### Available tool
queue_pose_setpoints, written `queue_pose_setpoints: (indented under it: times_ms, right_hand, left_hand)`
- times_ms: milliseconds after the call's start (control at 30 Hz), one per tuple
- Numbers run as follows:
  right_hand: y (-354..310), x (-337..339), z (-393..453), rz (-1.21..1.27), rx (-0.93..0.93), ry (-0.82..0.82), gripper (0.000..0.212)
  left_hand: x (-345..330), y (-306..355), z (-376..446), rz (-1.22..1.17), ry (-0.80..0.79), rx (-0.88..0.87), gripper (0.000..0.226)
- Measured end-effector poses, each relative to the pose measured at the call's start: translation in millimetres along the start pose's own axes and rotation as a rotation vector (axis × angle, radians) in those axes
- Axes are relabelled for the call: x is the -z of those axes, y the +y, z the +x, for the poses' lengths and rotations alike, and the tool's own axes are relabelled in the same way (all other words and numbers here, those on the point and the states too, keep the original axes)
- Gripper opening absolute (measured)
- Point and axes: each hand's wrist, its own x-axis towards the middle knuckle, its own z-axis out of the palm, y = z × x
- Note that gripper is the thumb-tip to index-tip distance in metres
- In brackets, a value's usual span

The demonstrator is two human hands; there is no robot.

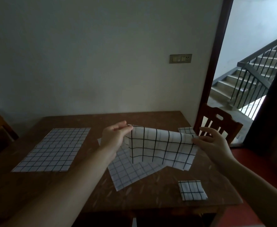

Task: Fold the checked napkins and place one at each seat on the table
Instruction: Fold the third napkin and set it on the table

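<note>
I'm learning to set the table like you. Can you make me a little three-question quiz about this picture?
1. True or false: both hands hold the lifted napkin.
2. Where does the small folded napkin lie: A) on the chair, B) near the table's right front corner, C) on the floor?
3. What lies flat on the table's left side?

Key:
1. True: left hand, right hand.
2. B.
3. An unfolded checked cloth.

Pale plaster wall (88, 54) behind, with a brass-toned rectangular switch plate (180, 58) set right of centre. Dark wooden door frame (216, 51) to its right. Beyond it, a grey concrete staircase (242, 79) with a dark metal railing (255, 74). Brown slatted wooden chair (216, 122) stands at the tabletop's far right corner. Red floor (255, 154) at right.
</note>
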Motion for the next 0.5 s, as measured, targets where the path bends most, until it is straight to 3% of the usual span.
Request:
queue_pose_setpoints:
  times_ms: [67, 167, 233, 333, 367, 467, 500]
  right_hand:
    - [2.2, 4.1, 2.1, -0.076, -0.007, -0.016, 0.036]
    - [3.2, 8.1, 2.0, -0.474, 0.115, -0.004, 0.029]
    - [-5.6, 0.1, -5.3, -0.65, 0.32, -0.011, 0.043]
    - [-36.9, -31.3, -19.7, -0.692, 0.524, -0.232, 0.063]
    - [-44.0, -43.1, -21.2, -0.681, 0.547, -0.28, 0.059]
    - [-58.0, -61.2, -19.0, -0.466, 0.494, -0.292, 0.011]
    - [-59.5, -62.4, -18.1, -0.409, 0.486, -0.288, 0.01]
  left_hand:
    - [-1.7, 7.6, -3.6, 0.016, -0.031, -0.113, 0.017]
    - [-7.5, 22.3, -14.4, 0.178, -0.122, -0.32, 0.006]
    - [-15.6, 30.8, -20.7, 0.269, -0.21, -0.443, 0.005]
    - [-27.7, 39.8, -27.0, 0.36, -0.334, -0.529, 0.004]
    - [-29.8, 41.4, -28.0, 0.379, -0.365, -0.542, 0.004]
    - [-27.5, 43.3, -31.6, 0.399, -0.409, -0.595, 0.009]
    - [-23.8, 43.3, -32.5, 0.401, -0.421, -0.595, 0.013]
